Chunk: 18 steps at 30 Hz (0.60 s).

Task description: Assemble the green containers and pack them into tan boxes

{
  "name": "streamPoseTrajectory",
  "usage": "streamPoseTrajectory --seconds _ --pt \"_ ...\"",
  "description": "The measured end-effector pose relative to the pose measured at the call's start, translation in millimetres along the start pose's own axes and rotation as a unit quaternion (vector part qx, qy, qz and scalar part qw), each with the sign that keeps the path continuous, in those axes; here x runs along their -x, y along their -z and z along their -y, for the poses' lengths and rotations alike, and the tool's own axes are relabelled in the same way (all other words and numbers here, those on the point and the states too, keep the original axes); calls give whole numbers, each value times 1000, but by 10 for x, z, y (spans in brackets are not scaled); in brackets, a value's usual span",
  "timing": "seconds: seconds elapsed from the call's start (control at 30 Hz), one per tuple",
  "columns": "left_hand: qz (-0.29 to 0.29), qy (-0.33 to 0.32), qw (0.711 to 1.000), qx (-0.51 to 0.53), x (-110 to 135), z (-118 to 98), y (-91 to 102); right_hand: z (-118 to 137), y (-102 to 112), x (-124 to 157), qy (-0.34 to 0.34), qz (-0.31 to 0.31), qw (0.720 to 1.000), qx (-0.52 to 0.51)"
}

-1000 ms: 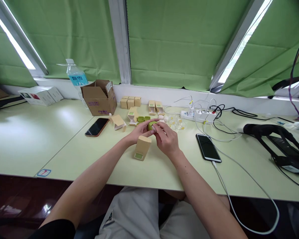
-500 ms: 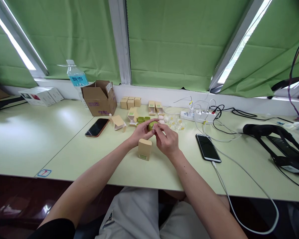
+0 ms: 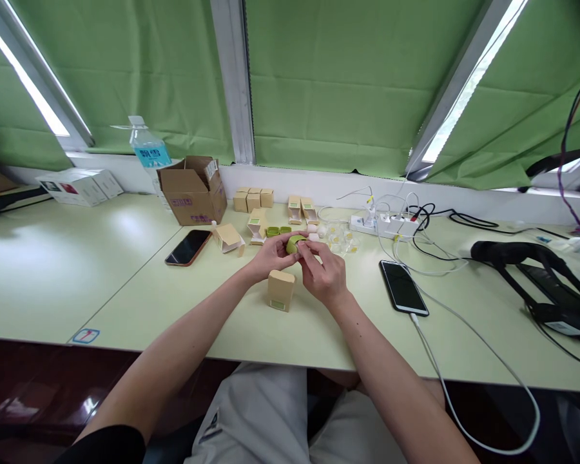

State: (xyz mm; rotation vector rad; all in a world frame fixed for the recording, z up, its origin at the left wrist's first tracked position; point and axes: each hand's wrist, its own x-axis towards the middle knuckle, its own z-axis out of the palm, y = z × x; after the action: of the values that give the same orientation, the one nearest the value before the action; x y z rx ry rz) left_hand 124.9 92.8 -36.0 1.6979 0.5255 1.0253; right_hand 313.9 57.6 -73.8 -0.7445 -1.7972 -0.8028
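Observation:
Both of my hands meet over the table around a small rounded green case (image 3: 295, 243). My left hand (image 3: 272, 256) grips it from the left, thumb in front and fingers behind. The fingertips of my right hand (image 3: 323, 269) are pinched against its right front side. What lies under those fingertips is hidden. Just below the hands a small tan carton (image 3: 281, 290) stands upright, with a green label near its bottom. Beyond the left hand are small green open containers (image 3: 278, 231). Pale pink pieces (image 3: 312, 232) and clear plastic pieces with yellow dots (image 3: 341, 239) lie past the right hand.
Opened cartons (image 3: 229, 238) and a dark phone (image 3: 189, 248) lie left. A cardboard box (image 3: 193, 193) and water bottle (image 3: 147, 145) stand behind. Right are a charging phone (image 3: 404, 287), a power strip (image 3: 384, 225), loose cables and a black strapped device (image 3: 536, 283).
The green case has turned slightly between my fingers and shows more of its curved side. My hands have barely shifted, and the things on the table stay where they were.

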Motion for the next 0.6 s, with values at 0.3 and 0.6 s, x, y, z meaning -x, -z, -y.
streamPoseTrajectory --seconds 0.3,0.6 --pt "5 -10 998 57 7 19 2 10 16 -11 -21 0 999 -25" --pt "8 -25 999 35 5 38 -20 5 1 -1 -30 17 999 -3"
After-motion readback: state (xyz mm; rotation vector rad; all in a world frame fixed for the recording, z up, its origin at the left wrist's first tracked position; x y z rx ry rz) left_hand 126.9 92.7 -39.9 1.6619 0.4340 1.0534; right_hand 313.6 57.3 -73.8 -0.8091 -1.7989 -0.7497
